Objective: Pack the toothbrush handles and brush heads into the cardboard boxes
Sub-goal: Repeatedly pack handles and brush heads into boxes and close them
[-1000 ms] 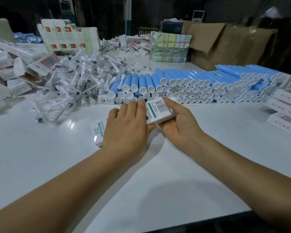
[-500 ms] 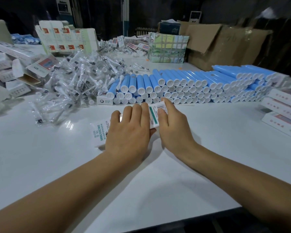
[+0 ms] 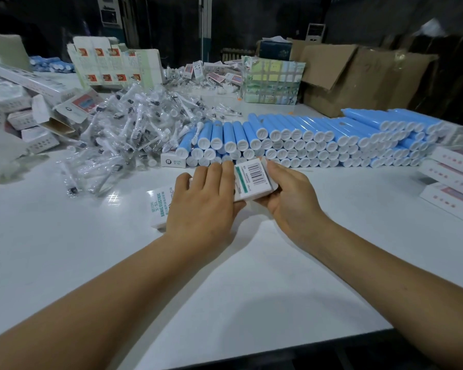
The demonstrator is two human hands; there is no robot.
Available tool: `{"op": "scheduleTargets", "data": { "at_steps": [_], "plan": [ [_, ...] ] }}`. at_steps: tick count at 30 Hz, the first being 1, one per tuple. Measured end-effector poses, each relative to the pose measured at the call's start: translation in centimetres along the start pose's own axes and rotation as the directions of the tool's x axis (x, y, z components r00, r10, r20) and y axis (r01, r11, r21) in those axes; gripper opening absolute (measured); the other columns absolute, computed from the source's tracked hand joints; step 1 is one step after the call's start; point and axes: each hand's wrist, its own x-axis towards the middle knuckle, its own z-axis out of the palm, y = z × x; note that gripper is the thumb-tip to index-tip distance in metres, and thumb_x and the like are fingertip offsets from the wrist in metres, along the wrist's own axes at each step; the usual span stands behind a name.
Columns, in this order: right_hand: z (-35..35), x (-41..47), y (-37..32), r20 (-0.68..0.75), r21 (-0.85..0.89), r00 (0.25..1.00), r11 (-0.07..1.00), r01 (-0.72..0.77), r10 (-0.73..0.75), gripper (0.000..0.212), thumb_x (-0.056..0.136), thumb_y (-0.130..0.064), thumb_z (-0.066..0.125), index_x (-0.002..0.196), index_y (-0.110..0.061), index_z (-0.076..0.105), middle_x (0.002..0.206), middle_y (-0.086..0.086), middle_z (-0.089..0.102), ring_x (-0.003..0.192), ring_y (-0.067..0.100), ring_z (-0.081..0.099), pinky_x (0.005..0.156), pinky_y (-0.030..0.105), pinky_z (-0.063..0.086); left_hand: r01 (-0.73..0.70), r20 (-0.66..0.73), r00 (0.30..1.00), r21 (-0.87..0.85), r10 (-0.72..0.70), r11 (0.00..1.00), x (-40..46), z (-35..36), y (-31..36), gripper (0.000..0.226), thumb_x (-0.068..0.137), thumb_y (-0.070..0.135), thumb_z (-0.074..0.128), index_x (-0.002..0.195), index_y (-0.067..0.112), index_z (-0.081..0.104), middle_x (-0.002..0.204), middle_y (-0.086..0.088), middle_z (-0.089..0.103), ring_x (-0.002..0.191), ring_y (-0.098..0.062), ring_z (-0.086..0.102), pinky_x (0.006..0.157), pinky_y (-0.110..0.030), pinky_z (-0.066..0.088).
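Observation:
A long white cardboard box (image 3: 253, 180) with a barcode label and green stripe lies across the white table in front of me. My left hand (image 3: 203, 206) lies over its middle, fingers wrapped over the top. My right hand (image 3: 289, 198) grips its right end, fingers curled under and around it. The box's left end (image 3: 159, 206) with green lettering sticks out past my left hand. Behind it runs a stacked row of blue toothbrush handles (image 3: 305, 140) with white end caps. A heap of brush heads in clear wrappers (image 3: 134, 129) lies at the left.
Packed white boxes (image 3: 452, 188) are stacked at the right edge. More white boxes and flat cartons (image 3: 24, 113) pile up at far left. A small white box (image 3: 173, 161) lies by the handles. Brown cartons (image 3: 358, 76) and a patterned box (image 3: 273, 81) stand at the back.
The right end of the box has lifted and tilted up again after lying flatter half a second ago. My right hand has shifted from on top of the end to around it.

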Motion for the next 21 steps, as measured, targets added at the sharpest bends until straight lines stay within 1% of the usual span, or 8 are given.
{"op": "scheduleTargets", "data": {
  "at_steps": [5, 9, 11, 13, 15, 17, 19, 21],
  "plan": [
    [-0.3, 0.1, 0.1, -0.052, -0.054, 0.998, 0.998, 0.027, -0.030, 0.025, 0.097, -0.005, 0.042, 0.102, -0.009, 0.066, 0.086, 0.005, 0.074, 0.085, 0.018, 0.070, 0.080, 0.038, 0.056, -0.015, -0.050, 0.999, -0.026, 0.013, 1.000, -0.1, 0.2, -0.2, 0.066, 0.082, 0.041, 0.051, 0.132, -0.002, 0.047, 0.115, -0.016, 0.057, 0.097, -0.034, 0.055, 0.080, -0.045, 0.044],
    [-0.2, 0.0, 0.3, -0.094, -0.105, 0.995, 0.994, 0.016, -0.026, 0.029, 0.098, -0.006, 0.042, 0.118, -0.006, 0.062, 0.094, 0.007, 0.073, 0.091, 0.021, 0.068, 0.079, 0.036, 0.056, -0.032, -0.060, 0.998, -0.043, 0.029, 0.999, -0.1, 0.2, -0.2, 0.066, 0.081, 0.041, 0.054, 0.130, -0.003, 0.049, 0.111, -0.016, 0.059, 0.094, -0.035, 0.056, 0.078, -0.044, 0.044],
    [-0.3, 0.0, 0.4, -0.109, -0.120, 0.993, 0.993, 0.020, -0.033, 0.028, 0.098, -0.006, 0.042, 0.115, -0.009, 0.064, 0.093, 0.006, 0.073, 0.088, 0.019, 0.069, 0.079, 0.035, 0.056, -0.042, -0.051, 0.998, -0.043, 0.040, 0.998, -0.1, 0.2, -0.2, 0.066, 0.081, 0.040, 0.059, 0.129, -0.004, 0.050, 0.111, -0.016, 0.059, 0.094, -0.036, 0.056, 0.077, -0.045, 0.045],
    [-0.2, 0.0, 0.5, -0.125, -0.108, 0.991, 0.994, 0.024, -0.037, 0.027, 0.097, -0.008, 0.043, 0.102, -0.016, 0.068, 0.085, 0.004, 0.074, 0.083, 0.016, 0.069, 0.078, 0.035, 0.056, -0.057, -0.033, 0.998, -0.026, 0.056, 0.998, -0.1, 0.2, -0.2, 0.066, 0.081, 0.040, 0.061, 0.130, -0.003, 0.049, 0.111, -0.016, 0.059, 0.096, -0.035, 0.055, 0.077, -0.045, 0.044],
    [0.0, 0.0, 0.6, -0.150, -0.087, 0.988, 0.996, 0.022, -0.035, 0.025, 0.096, -0.011, 0.044, 0.104, -0.017, 0.068, 0.083, 0.003, 0.073, 0.082, 0.015, 0.068, 0.078, 0.035, 0.055, -0.065, -0.013, 0.998, -0.001, 0.065, 0.998, -0.2, 0.2, 0.1, 0.068, 0.080, 0.042, 0.061, 0.131, -0.003, 0.048, 0.113, -0.015, 0.058, 0.097, -0.035, 0.055, 0.077, -0.045, 0.043],
    [0.0, -0.3, 1.0, -0.154, -0.161, 0.986, 0.986, 0.044, -0.069, 0.032, 0.096, -0.012, 0.042, 0.121, -0.014, 0.062, 0.094, 0.003, 0.072, 0.087, 0.013, 0.067, 0.081, 0.034, 0.054, -0.067, -0.009, 0.998, 0.026, 0.067, 0.997, -0.3, 0.1, 0.2, 0.068, 0.082, 0.043, 0.058, 0.132, -0.002, 0.046, 0.114, -0.015, 0.057, 0.097, -0.034, 0.054, 0.077, -0.044, 0.043],
    [0.0, -0.5, 1.3, -0.129, -0.319, 0.983, 0.944, 0.083, -0.130, 0.042, 0.096, -0.010, 0.040, 0.137, -0.014, 0.049, 0.118, 0.006, 0.065, 0.102, 0.013, 0.064, 0.094, 0.036, 0.051, -0.064, -0.029, 0.997, 0.033, 0.065, 0.997, -0.3, 0.1, 0.2, 0.065, 0.085, 0.042, 0.050, 0.132, -0.002, 0.046, 0.113, -0.015, 0.058, 0.096, -0.034, 0.054, 0.076, -0.044, 0.043],
    [-0.1, -0.5, 1.4, -0.082, -0.403, 0.983, 0.907, 0.118, -0.164, 0.048, 0.096, -0.009, 0.041, 0.143, -0.015, 0.040, 0.131, 0.006, 0.058, 0.111, 0.012, 0.060, 0.099, 0.036, 0.048, -0.045, -0.047, 0.998, 0.019, 0.046, 0.999, -0.3, 0.0, 0.0, 0.063, 0.086, 0.042, 0.046, 0.132, -0.002, 0.047, 0.113, -0.013, 0.058, 0.095, -0.033, 0.054, 0.076, -0.043, 0.043]
  ]
}}
